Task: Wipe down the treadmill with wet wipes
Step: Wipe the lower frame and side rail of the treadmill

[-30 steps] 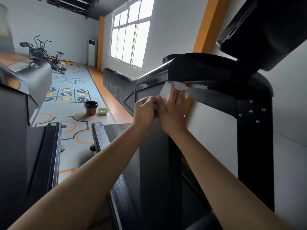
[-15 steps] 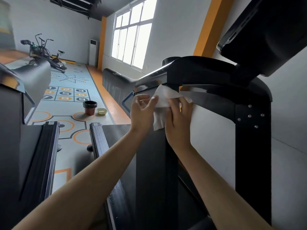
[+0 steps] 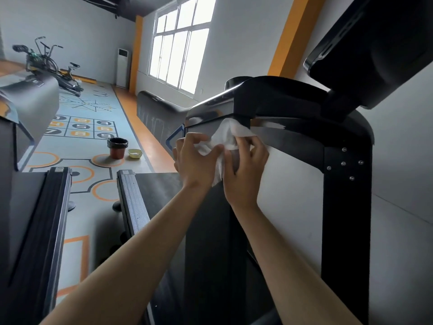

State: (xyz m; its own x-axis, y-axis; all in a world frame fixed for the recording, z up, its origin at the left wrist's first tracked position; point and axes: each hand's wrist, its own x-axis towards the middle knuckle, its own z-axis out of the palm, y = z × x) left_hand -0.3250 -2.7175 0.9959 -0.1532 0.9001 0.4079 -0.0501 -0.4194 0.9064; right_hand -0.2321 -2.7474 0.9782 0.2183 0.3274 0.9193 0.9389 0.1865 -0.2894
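Both hands had left the wiping stroke by this moment. A second before, your right hand (image 3: 243, 170) lay flat and pressed the wipe (image 3: 226, 136) against the top of the treadmill (image 3: 346, 207) post (image 3: 210, 242). Now it had lifted off, and its fingers were curled round the wipe's right edge. Your left hand (image 3: 195, 160) pinched the left side between thumb and fingers, so the cloth was bunched between the two hands instead of spread on the surface. I read that as a pause to refold for a clean face, with wiping of this corner not yet finished. The wipe sat at the centre of the frame, in front of the post and just beneath the console arm (image 3: 281, 99). Whether its top edge touched the arm I could not tell. Crumpled as it was, its long axis ran roughly up and down. The upper end pointed at the arm's underside, and a loose tail hung down between your wrists. The post stood upright, leaning slightly left in the frame.
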